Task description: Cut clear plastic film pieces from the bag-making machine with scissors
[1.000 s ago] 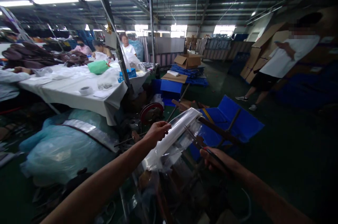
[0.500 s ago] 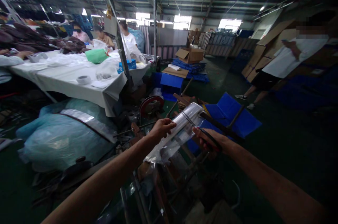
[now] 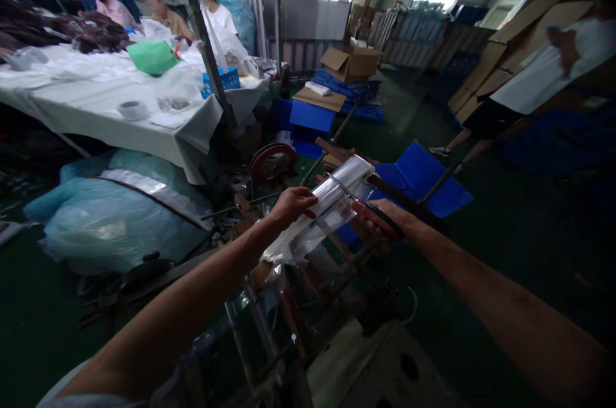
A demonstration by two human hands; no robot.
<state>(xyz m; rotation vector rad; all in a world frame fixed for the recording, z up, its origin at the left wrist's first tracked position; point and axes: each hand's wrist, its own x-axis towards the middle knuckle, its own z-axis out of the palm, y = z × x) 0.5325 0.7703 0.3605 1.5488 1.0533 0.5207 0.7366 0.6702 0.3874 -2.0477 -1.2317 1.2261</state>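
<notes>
My left hand (image 3: 294, 204) rests at the near left side of a roll of clear plastic film (image 3: 350, 172), its fingers extended and apart over the film. Whether the fingertips press on the plastic is hard to make out. In my right hand (image 3: 373, 215) is a pair of scissors (image 3: 389, 222) with red and dark handles. Their metal blades lie across the roll, pointing to the upper left. Loose film hangs from the roll toward me, above a metal and wooden frame (image 3: 262, 324).
A white-covered table (image 3: 187, 132) with people behind it stands at the left. Below it lies a bulky bluish plastic bundle (image 3: 129, 222). Blue sheets (image 3: 428, 180) lie beyond my right hand. A person (image 3: 534, 87) stands at the right, near cardboard.
The view has tilted downward and moved closer. My left hand's fingers have straightened over the film. The scissors stay in my right hand, their blades across the roll.
</notes>
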